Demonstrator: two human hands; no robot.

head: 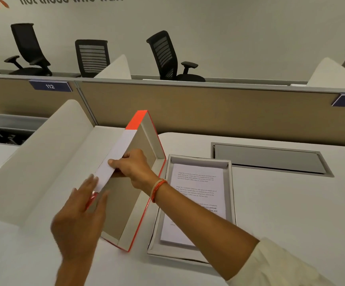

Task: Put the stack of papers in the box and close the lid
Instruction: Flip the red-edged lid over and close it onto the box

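The stack of printed papers (196, 195) lies flat inside the shallow grey box (231, 195) on the white desk. Left of the box, the orange-and-white lid (146, 139) is tilted up on its long edge, its grey inside facing me. My right hand (132, 168) reaches across and grips the lid's raised white rim, thumb on the outside. My left hand (78, 219) sits at the lid's near left edge, fingers spread and pressed against the rim. Red threads circle my right wrist.
A curved white divider (35, 162) stands just left of the lid. A grey cable hatch (270, 157) is set in the desk behind the box. A tan partition (208, 112) runs along the desk's far edge, with office chairs beyond.
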